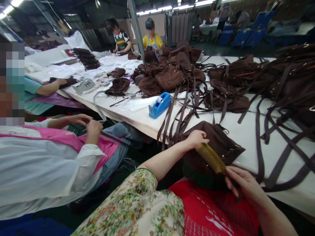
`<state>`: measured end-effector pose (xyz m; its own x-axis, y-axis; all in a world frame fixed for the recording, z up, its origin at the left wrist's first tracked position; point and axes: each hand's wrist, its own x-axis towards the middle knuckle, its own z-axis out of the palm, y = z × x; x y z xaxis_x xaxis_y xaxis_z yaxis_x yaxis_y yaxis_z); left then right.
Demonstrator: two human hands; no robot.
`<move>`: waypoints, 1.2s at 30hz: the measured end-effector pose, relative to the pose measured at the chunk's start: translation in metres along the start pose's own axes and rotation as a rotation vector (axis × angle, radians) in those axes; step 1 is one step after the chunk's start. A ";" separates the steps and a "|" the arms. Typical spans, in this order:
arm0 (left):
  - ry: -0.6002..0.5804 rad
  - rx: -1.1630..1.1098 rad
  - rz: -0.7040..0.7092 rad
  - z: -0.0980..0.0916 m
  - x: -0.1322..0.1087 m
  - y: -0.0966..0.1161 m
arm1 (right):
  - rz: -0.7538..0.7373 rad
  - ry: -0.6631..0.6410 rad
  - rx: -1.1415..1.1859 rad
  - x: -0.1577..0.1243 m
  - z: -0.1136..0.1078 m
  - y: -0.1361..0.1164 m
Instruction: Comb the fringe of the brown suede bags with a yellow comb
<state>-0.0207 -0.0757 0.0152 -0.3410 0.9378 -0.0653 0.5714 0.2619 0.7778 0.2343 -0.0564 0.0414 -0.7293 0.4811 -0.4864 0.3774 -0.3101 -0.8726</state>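
A dark brown suede-like bag [201,131] with small metal fittings hangs over the table's front edge, right before me. My left hand [197,139] is closed, its fingers pinching the bag near the left end of a yellowish-brown ridged brush [211,158]. The near end of that brush is gripped by my right hand [242,180], fingers wrapped around it. The brush lies slanted across the face of the bag. Part of the bag below the brush is in shadow.
On the white table [137,113] stands a blue tape dispenser [159,105]. Behind it lies a heap of brown fringed bags [169,77], with long brown straps [258,141] trailing to the right. A co-worker in a pink apron [81,144] sits close on my left, holding a strap.
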 end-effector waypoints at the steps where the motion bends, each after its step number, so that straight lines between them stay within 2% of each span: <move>1: 0.046 0.094 0.007 0.002 0.005 -0.001 | 0.006 -0.024 0.024 -0.004 0.003 0.000; 3: 0.092 0.173 0.020 0.003 0.012 -0.002 | -0.015 -0.043 0.071 -0.011 0.013 -0.001; 5: 0.030 0.054 0.038 -0.003 0.016 -0.001 | -0.092 0.017 0.120 -0.013 0.027 -0.003; 7: -0.127 -0.210 0.066 -0.017 0.016 -0.002 | -0.183 0.136 0.195 -0.007 0.043 -0.004; 10: -0.411 -0.617 0.083 -0.052 0.008 -0.009 | -0.281 0.311 0.293 0.012 0.065 0.001; 12: -0.494 -0.760 0.068 -0.077 0.001 -0.015 | -0.315 0.394 0.276 0.025 0.071 0.007; 15: -0.407 -0.877 0.039 -0.102 -0.007 -0.017 | -0.327 0.458 0.085 0.042 0.065 0.018; 17: -0.358 -0.921 0.089 -0.107 -0.006 -0.012 | -0.328 0.477 -0.110 0.051 0.054 0.021; 20: -0.414 -0.805 0.259 -0.098 0.010 -0.004 | -0.342 0.529 -0.474 0.061 0.035 0.019; 22: -0.460 -0.643 0.273 -0.085 0.025 -0.004 | -0.360 0.545 -0.720 0.067 0.022 0.015; 24: -0.509 -0.534 0.191 -0.069 0.041 -0.011 | -0.374 0.490 -0.847 0.072 0.011 0.011; 25: -0.532 -0.506 0.144 -0.061 0.047 -0.015 | -0.360 0.421 -0.856 0.073 0.008 0.010; 28: -0.545 -0.389 0.080 -0.042 0.061 -0.027 | -0.217 0.086 -0.839 0.068 0.008 0.010; 30: -0.510 -0.269 0.122 -0.035 0.065 -0.032 | -0.166 -0.169 -0.871 0.059 0.021 0.011; 32: -0.480 -0.167 0.199 -0.033 0.066 -0.033 | -0.205 -0.361 -0.924 0.045 0.040 0.013; 34: -0.452 -0.093 0.265 -0.032 0.062 -0.032 | -0.251 -0.456 -0.960 0.030 0.058 0.014; 36: -0.359 0.005 0.305 -0.031 0.053 -0.028 | -0.255 -0.457 -0.950 0.016 0.064 0.014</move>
<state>-0.0782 -0.0405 0.0091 0.1226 0.9914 -0.0468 0.6094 -0.0380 0.7919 0.1916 -0.1054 0.0242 -0.9185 0.0292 -0.3944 0.3284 0.6119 -0.7195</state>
